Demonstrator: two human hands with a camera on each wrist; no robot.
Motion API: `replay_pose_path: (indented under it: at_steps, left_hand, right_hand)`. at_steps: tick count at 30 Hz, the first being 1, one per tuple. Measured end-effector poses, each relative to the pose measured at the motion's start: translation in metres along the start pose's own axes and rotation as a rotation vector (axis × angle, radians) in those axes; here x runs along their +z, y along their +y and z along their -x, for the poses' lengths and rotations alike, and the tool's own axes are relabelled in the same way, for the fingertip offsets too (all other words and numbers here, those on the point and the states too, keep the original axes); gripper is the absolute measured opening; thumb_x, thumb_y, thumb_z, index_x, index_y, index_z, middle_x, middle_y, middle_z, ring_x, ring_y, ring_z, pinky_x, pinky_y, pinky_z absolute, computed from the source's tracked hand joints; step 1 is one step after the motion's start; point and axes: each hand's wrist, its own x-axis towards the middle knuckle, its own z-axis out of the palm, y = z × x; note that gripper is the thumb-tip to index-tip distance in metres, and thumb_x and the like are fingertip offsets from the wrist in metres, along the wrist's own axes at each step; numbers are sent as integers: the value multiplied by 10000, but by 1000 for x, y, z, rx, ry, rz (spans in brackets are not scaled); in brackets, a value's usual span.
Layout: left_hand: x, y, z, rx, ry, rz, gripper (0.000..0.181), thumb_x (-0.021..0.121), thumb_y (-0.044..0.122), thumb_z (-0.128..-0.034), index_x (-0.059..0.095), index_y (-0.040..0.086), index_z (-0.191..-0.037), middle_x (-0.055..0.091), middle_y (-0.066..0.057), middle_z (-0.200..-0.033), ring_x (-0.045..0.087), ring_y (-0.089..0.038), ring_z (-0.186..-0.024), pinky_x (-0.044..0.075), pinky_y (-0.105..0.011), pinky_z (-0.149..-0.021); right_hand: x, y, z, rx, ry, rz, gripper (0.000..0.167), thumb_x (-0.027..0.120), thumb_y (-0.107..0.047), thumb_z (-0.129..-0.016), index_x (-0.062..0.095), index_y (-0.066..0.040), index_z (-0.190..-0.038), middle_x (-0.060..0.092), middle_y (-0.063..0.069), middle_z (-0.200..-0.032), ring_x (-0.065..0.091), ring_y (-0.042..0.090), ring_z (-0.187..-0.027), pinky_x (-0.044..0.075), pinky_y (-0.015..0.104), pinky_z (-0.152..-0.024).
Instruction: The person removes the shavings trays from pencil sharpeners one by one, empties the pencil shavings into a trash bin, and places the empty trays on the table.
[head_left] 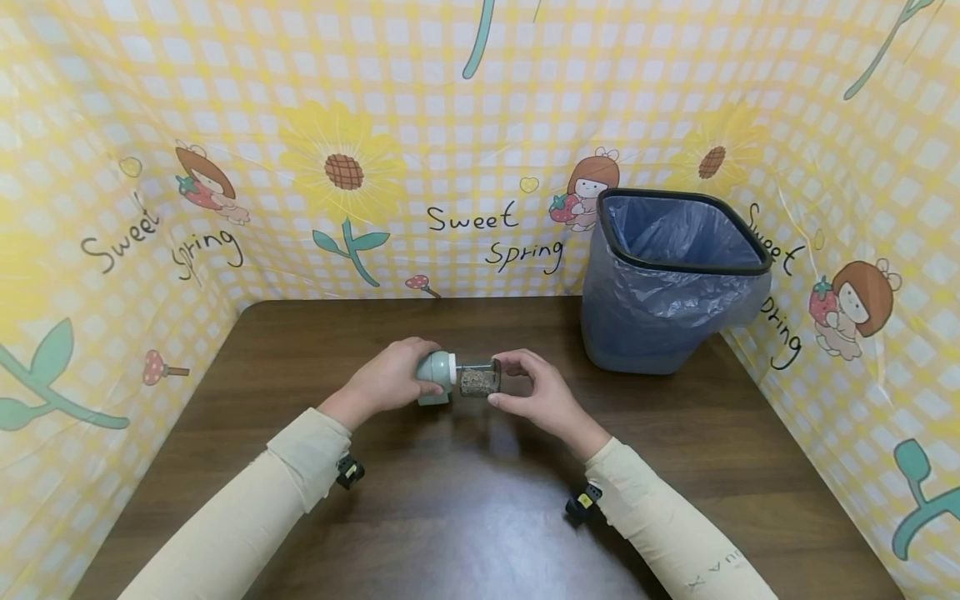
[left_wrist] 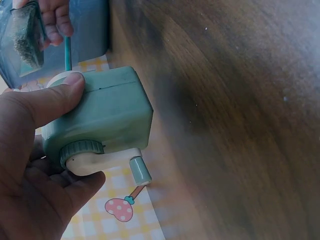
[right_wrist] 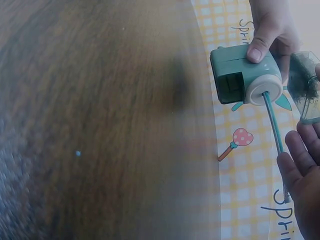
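My left hand (head_left: 386, 375) grips a green hand-crank pencil sharpener (head_left: 435, 371) above the table, thumb across its body. Its pale crank (left_wrist: 102, 160) shows in the left wrist view. A dark square opening (right_wrist: 231, 89) in its body faces the right wrist camera. A teal pencil (right_wrist: 272, 122) sticks out of the sharpener's white round front. Between thumb and fingers, my right hand (head_left: 543, 396) holds a clear shavings drawer (head_left: 478, 382) by its far end. Grey-brown shavings lie inside the drawer, which is apart from the sharpener's body.
A trash bin (head_left: 675, 325) with a bluish liner and a black rim stands at the back right of the brown wooden table (head_left: 480, 508). Yellow checked cloth (head_left: 465, 133) with printed figures hangs round the back and both sides.
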Motion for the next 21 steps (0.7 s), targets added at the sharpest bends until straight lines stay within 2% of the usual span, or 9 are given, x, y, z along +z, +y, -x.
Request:
replay_pose_path:
  at_steps: [6, 15, 21]
  left_hand:
    - [5, -4, -1, -2, -16, -4, 633, 876, 284, -831, 613, 34, -1350, 665, -102, -1249, 640, -231, -1023, 567, -428, -871]
    - [8, -5, -1, -9, -26, -22, 650, 884, 281, -821, 611, 34, -1356, 661, -106, -1269, 640, -238, -1045, 566, -428, -882]
    - [12, -7, -2, -17, -45, -17, 649, 874, 294, -834, 603, 43, -1367, 659, -97, -1272, 639, -225, -1031, 569, -414, -864]
  right_hand:
    - [0, -1, 0, 2, -2, 22, 521, 889, -242, -821, 657, -199, -1285, 659, -41, -1235, 613, 204, -1169, 459, 577, -1052]
    - [-2, -3, 2, -5, -5, 14, 527, 885, -265, -825, 655, -214, -1297, 655, -51, -1247, 614, 196, -1173, 453, 584, -1054]
    - [-1, -3, 1, -1, 3, 2, 538, 893, -222, -815, 660, -165, -1296, 664, 3, -1253, 626, 236, -1166, 451, 584, -1048]
